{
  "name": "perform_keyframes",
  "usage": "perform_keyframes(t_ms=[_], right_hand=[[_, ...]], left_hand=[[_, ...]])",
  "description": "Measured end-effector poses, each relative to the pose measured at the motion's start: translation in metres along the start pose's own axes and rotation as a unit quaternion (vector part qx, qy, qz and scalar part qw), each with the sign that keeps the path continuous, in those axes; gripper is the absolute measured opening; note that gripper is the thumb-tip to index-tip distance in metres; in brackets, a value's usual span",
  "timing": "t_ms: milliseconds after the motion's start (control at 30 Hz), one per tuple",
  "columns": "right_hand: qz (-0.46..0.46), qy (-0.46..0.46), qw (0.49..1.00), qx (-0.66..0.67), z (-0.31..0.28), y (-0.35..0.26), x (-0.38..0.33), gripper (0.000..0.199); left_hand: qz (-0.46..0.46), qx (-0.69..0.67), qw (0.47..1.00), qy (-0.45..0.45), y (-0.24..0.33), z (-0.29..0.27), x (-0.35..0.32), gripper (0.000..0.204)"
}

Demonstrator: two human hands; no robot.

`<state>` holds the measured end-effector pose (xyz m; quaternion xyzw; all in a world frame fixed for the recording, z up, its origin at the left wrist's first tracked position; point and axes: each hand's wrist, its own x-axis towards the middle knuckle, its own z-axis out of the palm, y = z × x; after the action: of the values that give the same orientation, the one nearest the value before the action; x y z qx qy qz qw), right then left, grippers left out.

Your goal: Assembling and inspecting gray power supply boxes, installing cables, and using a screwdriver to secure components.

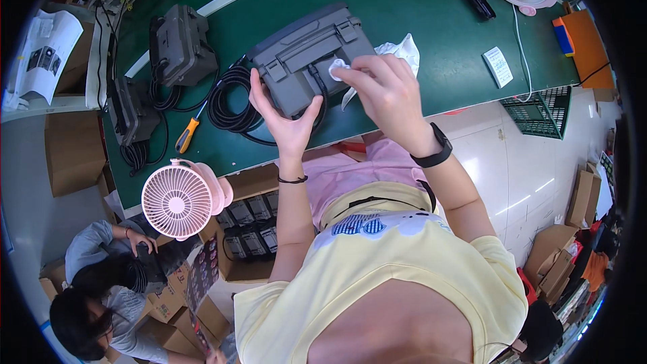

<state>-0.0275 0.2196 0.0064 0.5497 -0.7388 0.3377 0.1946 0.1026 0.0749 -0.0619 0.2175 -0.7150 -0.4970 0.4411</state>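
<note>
Grey plastic case (303, 54) sits on a green desk (438, 40), just beyond the left hand (291, 133), whose thumb and fingers spread wide against its near corner. The right hand (387, 94) pinches a small white wad (337, 67) at the case's near side. Left of the left hand lie coiled black cable (217, 104) and, farther out, an orange-handled screwdriver (188, 135).

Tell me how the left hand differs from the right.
The left hand is spread against the grey case; the right hand pinches a white wad. The left hand has a thin black wristband behind it, the right hand a broad black wristband. Both are bare.
</note>
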Motion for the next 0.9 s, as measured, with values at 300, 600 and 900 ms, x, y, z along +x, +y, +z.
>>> perform_keyframes(t_ms=[300,600,900], right_hand=[[-0.017,-0.071,0.991,0.108,-0.013,0.006,-0.003,0.024],[0.185,0.16,0.962,-0.124,-0.099,0.204,0.022,0.021],[0.12,0.406,0.838,-0.344,-0.227,0.363,-0.004,0.025]], left_hand=[[-0.01,0.007,1.0,-0.004,0.005,-0.003,-0.004,0.117],[0.011,0.046,0.999,-0.003,0.007,-0.004,-0.01,0.114],[0.089,0.118,0.989,0.003,0.011,-0.015,-0.013,0.106]])
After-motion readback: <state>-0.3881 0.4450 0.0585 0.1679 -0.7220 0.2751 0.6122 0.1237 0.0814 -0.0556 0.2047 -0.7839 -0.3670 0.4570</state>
